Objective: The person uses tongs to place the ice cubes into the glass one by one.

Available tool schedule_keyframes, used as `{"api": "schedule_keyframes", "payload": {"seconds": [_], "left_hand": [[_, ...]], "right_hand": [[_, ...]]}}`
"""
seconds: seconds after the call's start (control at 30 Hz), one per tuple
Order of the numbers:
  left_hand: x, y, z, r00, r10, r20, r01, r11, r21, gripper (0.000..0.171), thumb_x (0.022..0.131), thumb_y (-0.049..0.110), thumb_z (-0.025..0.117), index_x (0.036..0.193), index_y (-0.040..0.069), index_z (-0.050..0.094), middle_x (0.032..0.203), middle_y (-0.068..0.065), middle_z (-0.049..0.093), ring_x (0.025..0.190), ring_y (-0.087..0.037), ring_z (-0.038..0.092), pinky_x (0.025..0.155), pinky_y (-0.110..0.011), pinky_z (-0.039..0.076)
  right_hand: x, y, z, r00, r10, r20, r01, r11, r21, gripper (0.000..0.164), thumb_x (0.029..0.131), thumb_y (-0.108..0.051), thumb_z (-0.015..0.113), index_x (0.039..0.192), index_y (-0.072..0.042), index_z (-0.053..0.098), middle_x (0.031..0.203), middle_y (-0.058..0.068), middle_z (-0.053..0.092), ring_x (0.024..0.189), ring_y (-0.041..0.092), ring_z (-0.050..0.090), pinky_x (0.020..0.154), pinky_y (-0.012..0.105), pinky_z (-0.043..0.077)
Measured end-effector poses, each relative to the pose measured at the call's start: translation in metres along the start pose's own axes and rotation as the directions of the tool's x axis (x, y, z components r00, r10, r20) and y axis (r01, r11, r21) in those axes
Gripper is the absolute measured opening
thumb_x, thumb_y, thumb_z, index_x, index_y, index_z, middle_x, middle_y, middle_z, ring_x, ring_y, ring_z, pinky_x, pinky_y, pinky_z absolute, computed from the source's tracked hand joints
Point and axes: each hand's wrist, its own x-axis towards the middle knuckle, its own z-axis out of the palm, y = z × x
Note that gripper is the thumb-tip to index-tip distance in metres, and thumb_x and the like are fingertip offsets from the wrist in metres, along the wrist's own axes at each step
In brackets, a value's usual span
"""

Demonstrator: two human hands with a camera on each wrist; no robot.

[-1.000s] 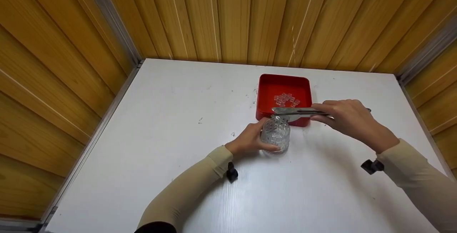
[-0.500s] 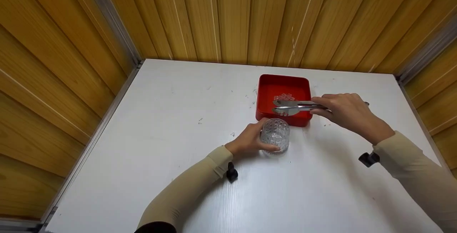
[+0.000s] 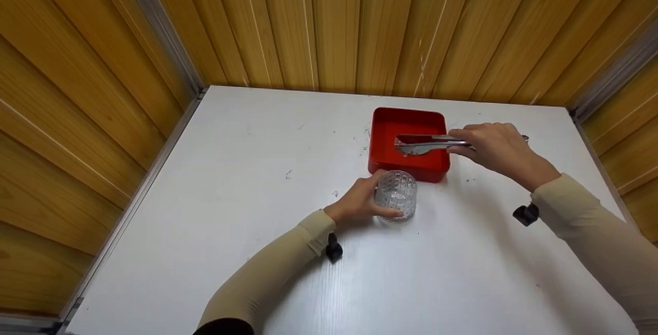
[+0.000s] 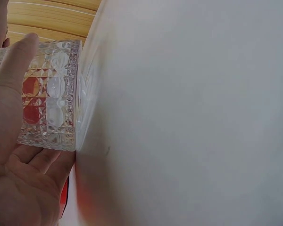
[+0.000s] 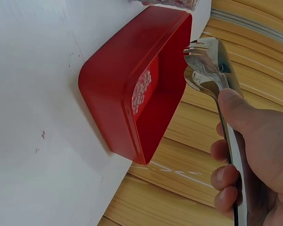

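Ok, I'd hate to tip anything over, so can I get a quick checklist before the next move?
1. Glass upright on the table: ok.
2. Left hand holding the glass: ok.
3. Right hand gripping the tongs: ok.
4. Clear pieces inside the red tray: ok, clustered on its floor.
5. Tongs carrying a piece: not ok, none seen between the tips.
6. Glass contents: cannot tell, the patterned wall obscures them.

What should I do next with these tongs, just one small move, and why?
I'd probably lower the tongs toward the clear cubes: the tong ends hang above the red tray with nothing visible gripped, cubes lie inside it, and your left hand holds the glass close by.
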Motion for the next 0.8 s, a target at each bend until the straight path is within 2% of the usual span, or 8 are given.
{"api": "schedule_keyframes", "payload": {"seconds": [0.37,0.6,0.8], "left_hand": [[0.0,0.0,-0.001,0.999,-0.035,0.007,0.035,0.999,-0.042,0.084,0.077,0.041,0.092,0.144,0.019,0.046,0.129,0.0,0.066,0.111,-0.011,0.061,0.098,-0.022,0.048],[0.001,-0.001,-0.001,1.0,0.023,0.007,-0.022,0.999,-0.037,0.083,0.078,0.035,0.092,0.144,0.015,0.045,0.127,-0.005,0.068,0.111,-0.014,0.064,0.098,-0.023,0.048],[0.001,-0.001,0.0,1.0,0.016,0.005,-0.015,0.999,-0.052,0.083,0.077,0.037,0.092,0.143,0.016,0.046,0.128,-0.004,0.068,0.113,-0.014,0.064,0.098,-0.022,0.049]], "right_hand": [[0.015,0.012,0.001,0.999,0.041,0.035,-0.042,0.999,0.017,0.025,0.091,-0.023,0.08,0.114,-0.013,0.076,0.087,0.005,0.074,0.067,0.021,0.058,0.052,0.033,0.044],[0.025,0.021,0.005,0.998,0.048,0.03,-0.048,0.999,0.009,0.029,0.091,-0.023,0.081,0.116,-0.009,0.076,0.088,0.009,0.075,0.069,0.023,0.062,0.054,0.037,0.05],[0.033,0.026,0.005,0.991,0.087,0.1,-0.091,0.995,0.031,0.03,0.093,-0.024,0.078,0.117,-0.007,0.076,0.092,0.012,0.076,0.07,0.023,0.061,0.053,0.035,0.048]]}}
